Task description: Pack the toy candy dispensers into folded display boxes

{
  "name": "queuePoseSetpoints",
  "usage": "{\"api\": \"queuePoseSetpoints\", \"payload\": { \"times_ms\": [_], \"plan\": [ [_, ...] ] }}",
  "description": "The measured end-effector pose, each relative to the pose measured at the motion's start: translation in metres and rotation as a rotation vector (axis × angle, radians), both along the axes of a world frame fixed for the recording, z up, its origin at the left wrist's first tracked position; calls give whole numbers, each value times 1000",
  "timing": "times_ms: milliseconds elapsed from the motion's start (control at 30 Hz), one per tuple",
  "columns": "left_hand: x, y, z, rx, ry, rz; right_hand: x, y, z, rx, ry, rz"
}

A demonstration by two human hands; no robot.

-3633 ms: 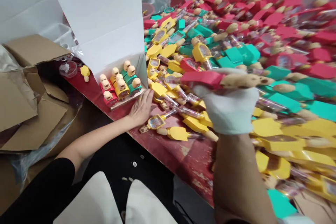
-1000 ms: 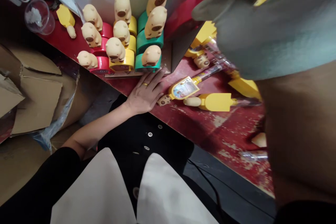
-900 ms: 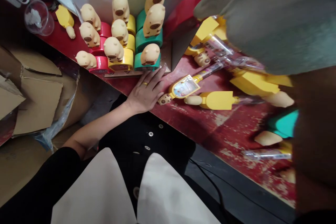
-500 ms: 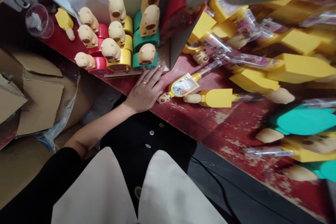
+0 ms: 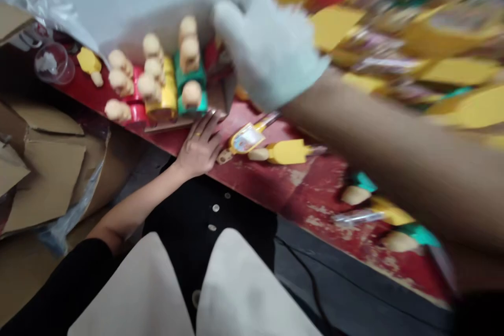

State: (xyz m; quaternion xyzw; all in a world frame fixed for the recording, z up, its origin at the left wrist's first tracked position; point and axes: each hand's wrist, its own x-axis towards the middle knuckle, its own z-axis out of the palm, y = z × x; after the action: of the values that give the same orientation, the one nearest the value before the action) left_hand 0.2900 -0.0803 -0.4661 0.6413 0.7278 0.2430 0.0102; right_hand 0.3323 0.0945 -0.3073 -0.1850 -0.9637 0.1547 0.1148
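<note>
My bare left hand (image 5: 199,148), a ring on one finger, lies with fingers stretched over the front edge of a shallow cardboard box (image 5: 173,125). Inside stand rows of toys with beige animal figures: red toys (image 5: 137,112), yellow toys (image 5: 168,95) and green toys (image 5: 196,104). Over the box's right end is my right hand (image 5: 271,44) in a white glove, smeared by motion; its grip cannot be made out. Below it, a yellow paddle-shaped toy with a clear window (image 5: 248,138) lies beside my left fingers, and another yellow toy (image 5: 287,151) lies by it.
A blurred heap of yellow, red and green toys (image 5: 452,71) fills the right side of the worn red table (image 5: 291,189). A clear plastic cup (image 5: 54,63) and a yellow toy (image 5: 90,61) stand at left. Open cartons (image 5: 47,168) are on the left; a cable (image 5: 305,268) hangs below.
My gloved right hand has come into view from the right, over the box's right end. My left hand stays at the box edge. The whole view has shifted.
</note>
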Motion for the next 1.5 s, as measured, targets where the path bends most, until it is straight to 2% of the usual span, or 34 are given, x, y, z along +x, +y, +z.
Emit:
{"api": "queuePoseSetpoints", "payload": {
  "times_ms": [33,100,167,233,267,300,367,433,467,533,567,600,633,667,733,800,833,867,900,933,1000,1033,1100,1167,1233,1300,1400,1500],
  "plan": [
    [-1,0,0,11,0,3,6,7,3,73,84,-53],
    [-1,0,1,20,29,-3,13,36,0,195,295,-276],
    [0,0,2,40,80,-7,12,80,-11,185,329,-542],
    [0,-1,4,64,122,-3,2,129,-26,38,-19,-563],
    [-1,-2,4,71,132,2,-5,150,-33,35,-140,-492],
    [-3,-3,3,72,136,5,-11,168,-37,27,-242,-438],
    [-6,-7,2,69,122,4,-15,184,-34,65,-284,-417],
    [-5,-8,4,100,53,-18,-4,173,-20,114,-174,-523],
    [0,-7,8,142,-17,-14,7,157,-11,149,-76,-591],
    [16,1,20,243,-224,36,37,109,4,163,186,-688],
    [28,8,29,282,-353,73,54,80,7,88,336,-661],
    [41,15,39,298,-494,110,71,51,7,-72,472,-597],
    [53,22,48,287,-639,133,88,24,4,-304,571,-500],
    [64,28,57,245,-790,129,102,2,-2,-596,572,-392],
    [76,32,71,73,-1110,11,125,-24,-17,-896,573,-269],
    [74,23,79,-228,-1379,-248,141,-24,-30,-1039,503,-169],
    [69,15,81,-374,-1451,-375,147,-19,-34,-1074,450,-127],
    [61,6,82,-458,-1466,-438,151,-12,-35,-1095,396,-99],
    [53,-3,81,-456,-1417,-416,154,-6,-33,-1084,377,-105],
    [44,-11,78,-370,-1300,-315,153,-3,-30,-1022,416,-142],
    [30,-21,66,-109,-906,-32,144,-5,-20,-737,649,-235],
    [24,-23,57,-25,-683,67,135,-10,-16,-569,751,-257],
    [18,-21,38,-21,-315,115,111,-21,-14,-309,794,-231],
    [15,-16,20,-98,-101,95,83,-27,-21,-215,669,-173],
    [14,-13,9,-135,11,90,60,-20,-31,-218,502,-148],
    [12,-13,6,-141,65,90,45,-5,-39,-196,340,-124],
    [9,-16,11,-145,81,66,29,9,-41,-102,120,-40],
    [7,-18,17,-127,86,49,17,-5,-41,-13,3,16]
  ]
}}
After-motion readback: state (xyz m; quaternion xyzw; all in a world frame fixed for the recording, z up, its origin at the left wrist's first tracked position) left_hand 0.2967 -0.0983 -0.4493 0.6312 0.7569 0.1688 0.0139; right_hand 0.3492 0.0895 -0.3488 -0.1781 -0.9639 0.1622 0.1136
